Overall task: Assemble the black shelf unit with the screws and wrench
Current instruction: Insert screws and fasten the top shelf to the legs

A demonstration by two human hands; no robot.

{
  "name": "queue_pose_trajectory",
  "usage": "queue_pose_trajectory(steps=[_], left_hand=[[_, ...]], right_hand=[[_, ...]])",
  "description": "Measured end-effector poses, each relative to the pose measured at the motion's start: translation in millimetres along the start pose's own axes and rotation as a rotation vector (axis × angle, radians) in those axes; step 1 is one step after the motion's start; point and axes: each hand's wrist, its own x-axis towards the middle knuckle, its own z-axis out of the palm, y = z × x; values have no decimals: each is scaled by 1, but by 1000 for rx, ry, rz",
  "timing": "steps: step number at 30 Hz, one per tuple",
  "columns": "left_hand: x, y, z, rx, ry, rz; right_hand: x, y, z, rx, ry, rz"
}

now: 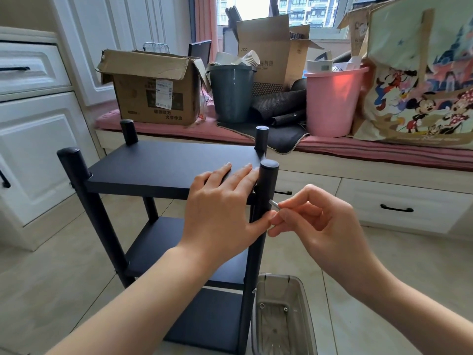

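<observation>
My left hand (222, 201) presses flat on the top shelf (166, 166); my right hand (314, 219) pinches the wrench (275, 204) at the post (265, 198); next, I reckon, seat and turn it.

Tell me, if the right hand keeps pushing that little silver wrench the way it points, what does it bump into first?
Probably the black front post: the wrench pinched by the right hand points at it, its tip almost touching.

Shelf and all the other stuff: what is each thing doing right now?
Shelf: upright, three boards in place.
Left hand: flat on the top board, thumb against the post.
Right hand: pinching a wrench, tip by the post.
Cardboard box: flaps open.
Grey bucket: upright, stuffed full.
Pink bucket: upright.
</observation>
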Motion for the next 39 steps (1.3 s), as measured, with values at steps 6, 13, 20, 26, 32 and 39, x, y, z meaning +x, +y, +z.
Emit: queue_pose_trajectory(steps=[6, 13, 20, 26, 32, 39], left_hand=[[-1, -1, 0, 11, 7, 10], [-2, -6, 5, 41, 34, 67], [-1, -6, 3, 29, 44, 64], [-2, -6, 4, 42, 19, 55], [-2, -5, 4, 41, 9, 40], [-1, -4, 3, 34, 15, 43]], right_hand=[[3, -1, 0, -25, -15, 3], [6, -2, 4, -17, 11, 36], [7, -10, 4, -141, 73, 52], [5, -11, 6, -245, 86, 28], [5, -10, 5, -314, 81, -3], [6, -9, 4, -301, 80, -9]])
